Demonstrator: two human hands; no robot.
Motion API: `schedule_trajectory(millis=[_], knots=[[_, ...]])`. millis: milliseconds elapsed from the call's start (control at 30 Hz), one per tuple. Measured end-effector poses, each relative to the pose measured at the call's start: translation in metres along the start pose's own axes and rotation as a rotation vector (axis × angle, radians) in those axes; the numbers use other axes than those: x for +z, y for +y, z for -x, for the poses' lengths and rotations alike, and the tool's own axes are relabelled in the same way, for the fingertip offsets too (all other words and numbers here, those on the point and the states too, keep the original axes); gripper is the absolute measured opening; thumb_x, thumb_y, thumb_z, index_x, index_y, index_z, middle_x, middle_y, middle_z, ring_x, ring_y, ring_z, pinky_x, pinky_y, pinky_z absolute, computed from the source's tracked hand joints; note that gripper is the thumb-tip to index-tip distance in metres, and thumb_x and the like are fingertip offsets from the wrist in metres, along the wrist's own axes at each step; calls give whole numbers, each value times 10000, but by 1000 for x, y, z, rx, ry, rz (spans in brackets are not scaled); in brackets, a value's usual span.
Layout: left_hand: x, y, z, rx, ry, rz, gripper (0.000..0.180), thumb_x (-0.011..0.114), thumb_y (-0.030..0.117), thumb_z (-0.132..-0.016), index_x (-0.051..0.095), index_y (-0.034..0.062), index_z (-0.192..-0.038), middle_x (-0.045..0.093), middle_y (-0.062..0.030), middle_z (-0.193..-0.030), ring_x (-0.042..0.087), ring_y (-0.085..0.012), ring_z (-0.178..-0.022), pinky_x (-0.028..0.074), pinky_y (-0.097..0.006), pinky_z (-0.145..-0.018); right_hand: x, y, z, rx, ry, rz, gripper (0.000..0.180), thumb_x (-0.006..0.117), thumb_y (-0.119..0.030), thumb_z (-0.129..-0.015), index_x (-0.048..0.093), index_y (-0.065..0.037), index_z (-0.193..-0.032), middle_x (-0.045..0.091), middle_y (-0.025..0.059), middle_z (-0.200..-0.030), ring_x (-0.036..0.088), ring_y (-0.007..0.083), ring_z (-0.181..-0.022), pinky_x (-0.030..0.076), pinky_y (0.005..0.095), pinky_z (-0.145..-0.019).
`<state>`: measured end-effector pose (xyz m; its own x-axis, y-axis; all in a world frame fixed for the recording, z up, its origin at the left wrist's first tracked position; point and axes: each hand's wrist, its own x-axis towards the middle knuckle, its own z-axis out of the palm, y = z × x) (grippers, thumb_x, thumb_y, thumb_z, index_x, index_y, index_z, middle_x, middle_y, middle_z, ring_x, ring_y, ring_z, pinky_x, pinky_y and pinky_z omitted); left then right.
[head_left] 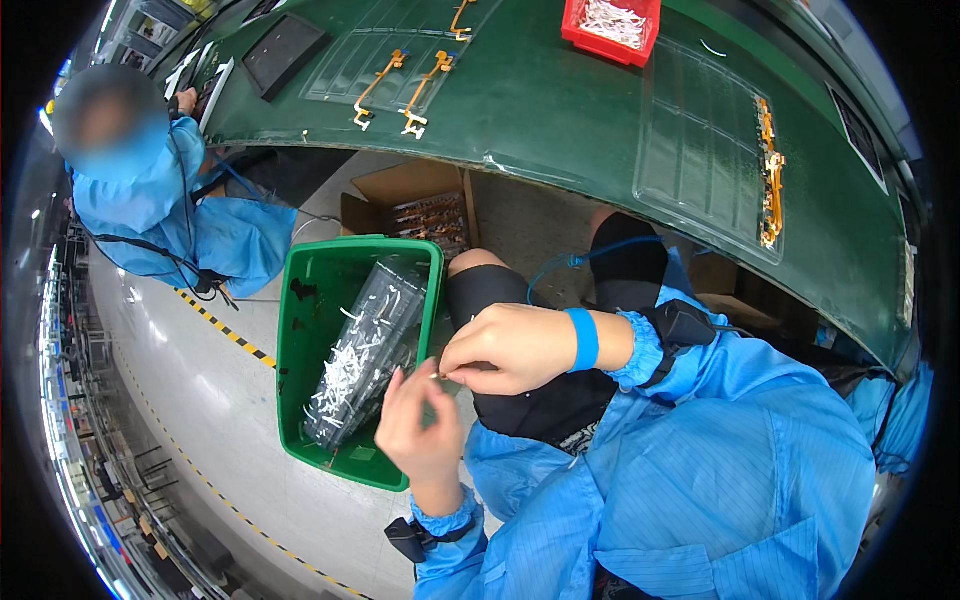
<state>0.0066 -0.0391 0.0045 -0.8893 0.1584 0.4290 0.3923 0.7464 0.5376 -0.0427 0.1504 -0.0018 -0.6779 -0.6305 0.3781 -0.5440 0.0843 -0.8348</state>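
Observation:
My right hand [520,347], with a blue band at the wrist, reaches in over my lap, its thumb and fingertips pinched together. My left hand [420,428] is raised to meet it, palm turned up and fingers curled. Between the two sets of fingertips is a tiny pale and dark piece [437,376], too small to name. Both hands meet at the right rim of a green bin [432,290]. Inside the bin, clear plastic trays [385,297] lie tilted, with many white strips [345,375] scattered on them.
On the green table [540,110] lie orange flex cables [420,95], a clear tray [690,150] with more cables [770,185], and a red box [610,30] of white strips. A cardboard box [410,205] stands under the table. A co-worker [170,200] sits at the left.

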Motion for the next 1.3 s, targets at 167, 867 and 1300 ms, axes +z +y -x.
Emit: schedule_trajectory(millis=[167,867,1300], knots=[[-19,-97,24,-430,284,-450,196,649,147,-854,675,-47,-870,703,-202,-857,681,-339,-730,531,-389,-695,-7,-3,1,188,117,-384,145,621,-110,-858,668,0,-940,698,117,-786,676,190,-684,523,297,-629],[-6,-11,2,-754,-106,1255,241,513,130,-985,548,-61,-1127,591,-66,-732,563,-147,-646,459,-284,-625,-30,10,19,127,-107,-384,154,643,-108,-893,685,32,-943,693,144,-947,658,242,-914,504,339,-827],[-10,-8,-12,-571,-379,1095,129,519,56,-968,489,-18,-1070,633,-99,-869,596,-142,-757,462,-243,-704,-11,21,-5,361,-313,-664,195,549,-162,-952,621,18,-971,701,72,-805,654,134,-776,494,282,-732]])
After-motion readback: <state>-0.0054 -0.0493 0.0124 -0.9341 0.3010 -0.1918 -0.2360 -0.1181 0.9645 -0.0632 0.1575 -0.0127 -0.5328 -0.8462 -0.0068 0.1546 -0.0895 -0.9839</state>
